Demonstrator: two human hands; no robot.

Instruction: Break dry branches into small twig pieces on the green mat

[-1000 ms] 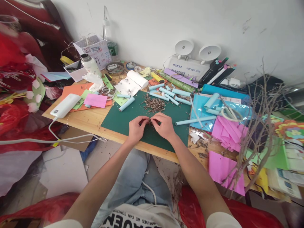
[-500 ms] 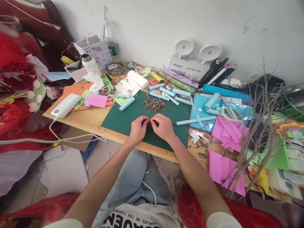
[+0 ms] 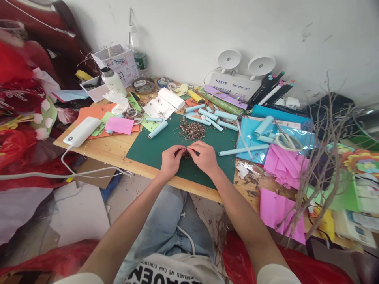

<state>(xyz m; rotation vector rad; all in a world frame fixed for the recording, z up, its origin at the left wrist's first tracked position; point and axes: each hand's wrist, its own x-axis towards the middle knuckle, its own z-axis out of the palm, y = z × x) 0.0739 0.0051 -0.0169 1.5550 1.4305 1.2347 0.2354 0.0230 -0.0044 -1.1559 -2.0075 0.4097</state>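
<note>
Twig bits (image 3: 193, 130) sit in a loose pile on the green mat (image 3: 148, 148), mid-frame, just above the fingertips and apart from them. Pile spreads a touch wider than tall; no common long axis, bits point every way. Right hand (image 3: 204, 158) is marginally nearer, its knuckles just under the pile's lower edge; left hand (image 3: 171, 161) is a bit further off, down and left. Both hands: thumb and finger in a narrow pinch, tips almost meeting over the mat, on what looks like one small dark twig piece (image 3: 186, 149). Too small to be sure of it or read its axis. More dark crumbs under the tips. Around: short blue tube (image 3: 158, 129) slanted on the mat, left of the pile; more blue tubes (image 3: 226, 115) bunched above and right; long tube (image 3: 243, 150) right of the right hand, running nearly sideways, its far end over the blue packet (image 3: 303, 135). Scissors (image 3: 288, 142) on the packet. Bare branches (image 3: 330, 165) stand at far right, well apart from both hands.
</note>
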